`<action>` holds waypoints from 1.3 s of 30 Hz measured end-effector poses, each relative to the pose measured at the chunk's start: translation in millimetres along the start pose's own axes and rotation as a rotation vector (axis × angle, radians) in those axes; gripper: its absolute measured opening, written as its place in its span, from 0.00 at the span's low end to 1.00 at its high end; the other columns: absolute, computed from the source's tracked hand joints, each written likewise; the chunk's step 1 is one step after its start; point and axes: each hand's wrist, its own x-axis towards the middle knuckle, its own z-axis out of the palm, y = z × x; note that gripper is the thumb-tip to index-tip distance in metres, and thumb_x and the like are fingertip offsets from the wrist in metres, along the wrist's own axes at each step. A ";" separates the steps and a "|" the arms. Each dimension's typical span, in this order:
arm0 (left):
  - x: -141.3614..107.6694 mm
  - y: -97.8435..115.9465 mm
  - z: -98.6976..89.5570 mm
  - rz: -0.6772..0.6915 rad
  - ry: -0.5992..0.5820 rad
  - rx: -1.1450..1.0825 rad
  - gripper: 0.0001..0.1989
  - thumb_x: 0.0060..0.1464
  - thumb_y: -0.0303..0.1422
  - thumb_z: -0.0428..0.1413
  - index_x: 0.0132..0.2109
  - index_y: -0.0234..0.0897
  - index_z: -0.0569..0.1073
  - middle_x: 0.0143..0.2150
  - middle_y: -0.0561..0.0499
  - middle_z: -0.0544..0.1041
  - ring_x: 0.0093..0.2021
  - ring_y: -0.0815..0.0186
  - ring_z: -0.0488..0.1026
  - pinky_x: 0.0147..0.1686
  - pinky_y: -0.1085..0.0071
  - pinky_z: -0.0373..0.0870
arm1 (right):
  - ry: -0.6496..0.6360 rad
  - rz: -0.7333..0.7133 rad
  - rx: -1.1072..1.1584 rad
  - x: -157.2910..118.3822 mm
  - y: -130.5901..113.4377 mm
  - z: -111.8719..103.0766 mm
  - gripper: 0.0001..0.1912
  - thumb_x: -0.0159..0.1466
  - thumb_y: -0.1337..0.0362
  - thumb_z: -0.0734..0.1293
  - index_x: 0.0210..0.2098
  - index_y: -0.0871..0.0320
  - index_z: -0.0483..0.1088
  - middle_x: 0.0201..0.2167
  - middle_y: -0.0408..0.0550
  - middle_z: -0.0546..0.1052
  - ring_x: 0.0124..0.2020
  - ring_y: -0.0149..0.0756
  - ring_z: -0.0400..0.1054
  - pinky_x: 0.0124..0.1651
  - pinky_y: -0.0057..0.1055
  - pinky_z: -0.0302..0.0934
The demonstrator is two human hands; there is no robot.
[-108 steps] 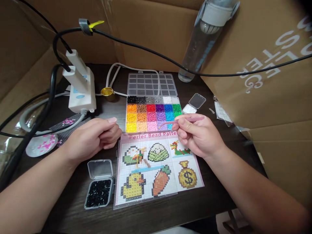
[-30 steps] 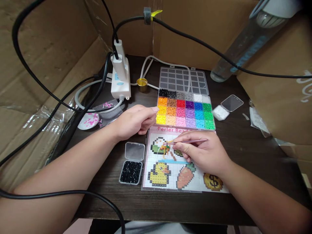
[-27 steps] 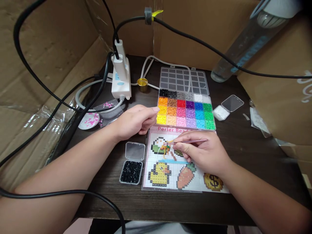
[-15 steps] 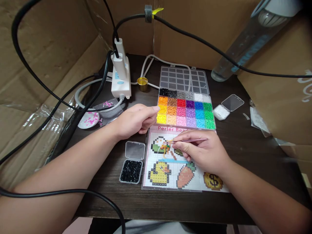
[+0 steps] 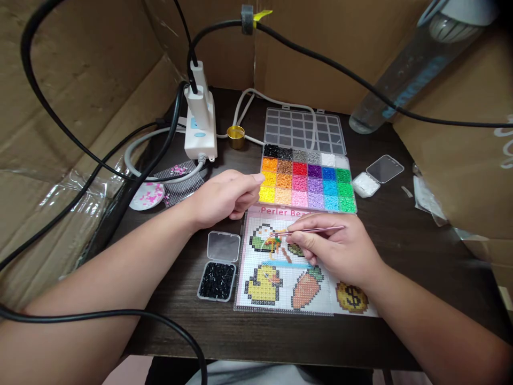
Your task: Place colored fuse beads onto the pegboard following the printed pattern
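My right hand (image 5: 336,243) pinches slim pink tweezers (image 5: 316,230) over the upper part of the bead pattern sheet (image 5: 286,305). The tweezers' tips hover at or just above loose orange and brown beads by the rice-ball picture (image 5: 262,239); whether a bead is between them is too small to tell. Curled, with its thumb along the index finger, my left hand (image 5: 226,198) rests at the left edge of the multicoloured bead box (image 5: 308,179). Its inner fingers are hidden, so anything in them cannot be seen. Below it stands a small open case of black beads (image 5: 217,280).
Behind lies the box's clear lid (image 5: 304,128), near a gold cup (image 5: 236,137) and a white power strip (image 5: 200,128). At left are a white dish (image 5: 146,197) with pink beads and a pegboard (image 5: 186,187). A case of white beads (image 5: 366,184) sits right. Black cables (image 5: 176,321) cross in front.
The whole view has shifted slightly to the right. Both hands keep nearly the same pose, with the tweezers still over the sheet.
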 end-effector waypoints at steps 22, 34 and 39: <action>-1.2 1.2 -5.1 -0.088 0.041 -0.055 0.26 0.67 0.37 0.45 0.19 0.37 0.51 0.19 0.56 0.48 0.22 0.71 0.47 0.21 0.72 0.51 | 0.349 -0.176 0.198 7.4 -22.5 -69.2 0.16 0.54 0.50 0.76 0.30 0.54 0.73 0.26 0.43 0.76 0.18 0.25 0.60 0.17 0.26 0.54; -1.3 1.6 -4.7 -0.111 0.072 -0.080 0.26 0.66 0.37 0.45 0.18 0.37 0.52 0.18 0.55 0.48 0.21 0.70 0.48 0.21 0.70 0.51 | 0.043 -0.039 0.355 15.4 -13.5 -77.7 0.14 0.48 0.58 0.80 0.27 0.59 0.76 0.21 0.42 0.76 0.17 0.25 0.64 0.24 0.31 0.71; -1.8 1.0 -4.3 -0.103 0.069 -0.081 0.26 0.66 0.37 0.45 0.18 0.37 0.53 0.18 0.55 0.49 0.21 0.70 0.49 0.21 0.71 0.52 | -0.071 0.013 0.324 16.3 -12.6 -84.2 0.13 0.49 0.58 0.80 0.26 0.60 0.78 0.20 0.42 0.76 0.18 0.27 0.67 0.29 0.36 0.75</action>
